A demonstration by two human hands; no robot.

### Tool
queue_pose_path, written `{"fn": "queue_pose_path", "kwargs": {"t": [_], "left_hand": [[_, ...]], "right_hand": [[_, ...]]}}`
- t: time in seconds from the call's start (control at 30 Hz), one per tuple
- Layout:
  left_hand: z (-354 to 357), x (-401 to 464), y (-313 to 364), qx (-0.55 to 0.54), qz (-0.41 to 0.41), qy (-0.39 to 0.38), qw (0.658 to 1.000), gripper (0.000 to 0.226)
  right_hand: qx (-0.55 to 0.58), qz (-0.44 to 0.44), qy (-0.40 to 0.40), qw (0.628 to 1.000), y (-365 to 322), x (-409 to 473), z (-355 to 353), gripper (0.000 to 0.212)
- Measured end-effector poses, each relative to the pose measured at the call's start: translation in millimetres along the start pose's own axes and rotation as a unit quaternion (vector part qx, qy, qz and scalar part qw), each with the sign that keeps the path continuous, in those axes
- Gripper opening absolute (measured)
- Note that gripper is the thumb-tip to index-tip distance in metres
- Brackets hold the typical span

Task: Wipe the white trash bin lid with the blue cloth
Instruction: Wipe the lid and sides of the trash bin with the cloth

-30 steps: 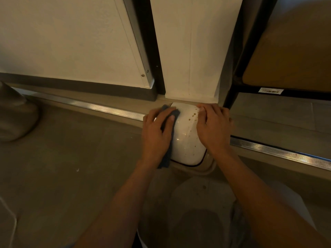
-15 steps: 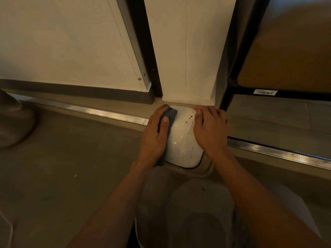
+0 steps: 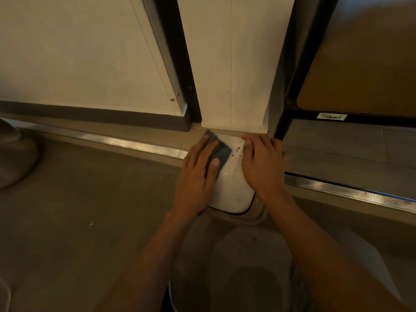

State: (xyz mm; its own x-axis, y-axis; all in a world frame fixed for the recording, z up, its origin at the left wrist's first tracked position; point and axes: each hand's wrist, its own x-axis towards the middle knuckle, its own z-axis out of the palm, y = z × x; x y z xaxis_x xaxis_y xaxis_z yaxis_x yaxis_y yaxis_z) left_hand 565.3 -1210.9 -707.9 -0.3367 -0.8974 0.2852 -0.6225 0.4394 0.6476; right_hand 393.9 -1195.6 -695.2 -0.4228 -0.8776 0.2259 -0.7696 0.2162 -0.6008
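The white trash bin lid (image 3: 231,190) sits low on the floor in front of a white wall panel, with brown specks on its far right part. My left hand (image 3: 198,176) lies flat on the blue cloth (image 3: 219,152) and presses it onto the lid's left side, fingers straight. The cloth's far corner sticks out beyond my fingertips. My right hand (image 3: 263,163) rests on the lid's right side, fingers slightly bent over the top edge. Both hands hide much of the lid.
A metal threshold strip (image 3: 139,144) runs across the floor behind the bin. A dark shelf frame (image 3: 290,91) stands at the right, a grey rounded object (image 3: 15,158) at the far left. The grey bin body (image 3: 238,255) lies below the lid.
My left hand has slid the blue cloth away from me, toward the lid's far left corner. My right hand has stayed on the lid's right side.
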Motion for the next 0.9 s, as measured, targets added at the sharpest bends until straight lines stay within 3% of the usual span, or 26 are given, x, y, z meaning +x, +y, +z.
{"fn": "queue_pose_path", "kwargs": {"t": [0.13,0.27,0.37,0.5,0.6,0.7,0.83,0.9], "left_hand": [[-2.4,20.0,-2.5,-0.104,-0.093,-0.001,0.990,0.044],[-4.3,81.6,6.1,-0.025,-0.180,-0.082,0.980,0.040],[1.6,86.6,19.8,0.060,-0.137,-0.103,0.983,0.039],[-2.1,46.0,12.5,0.023,0.006,-0.019,1.000,0.038],[-4.6,56.3,0.0,-0.022,-0.072,-0.031,0.997,0.038],[-1.4,88.0,14.2,0.032,-0.153,-0.094,0.983,0.036],[-6.5,88.7,18.3,0.021,-0.063,-0.129,0.989,0.038],[-12.9,84.1,10.2,-0.005,-0.064,-0.130,0.989,0.035]], "right_hand": [[0.001,0.002,-0.008,1.000,0.3,0.9,-0.4,0.045],[0.004,0.002,-0.007,1.000,0.4,0.7,-0.4,0.043],[0.003,0.011,-0.004,1.000,-0.7,0.4,0.1,0.041],[0.004,0.002,0.001,1.000,-1.5,0.0,-0.2,0.043],[0.008,0.002,0.000,1.000,-1.6,1.0,-0.3,0.048],[0.006,0.008,-0.005,1.000,-0.9,1.5,0.0,0.043],[0.005,0.009,-0.005,1.000,-1.4,1.1,-0.3,0.043],[0.002,0.005,-0.004,1.000,-2.4,0.4,-0.1,0.046]]}}
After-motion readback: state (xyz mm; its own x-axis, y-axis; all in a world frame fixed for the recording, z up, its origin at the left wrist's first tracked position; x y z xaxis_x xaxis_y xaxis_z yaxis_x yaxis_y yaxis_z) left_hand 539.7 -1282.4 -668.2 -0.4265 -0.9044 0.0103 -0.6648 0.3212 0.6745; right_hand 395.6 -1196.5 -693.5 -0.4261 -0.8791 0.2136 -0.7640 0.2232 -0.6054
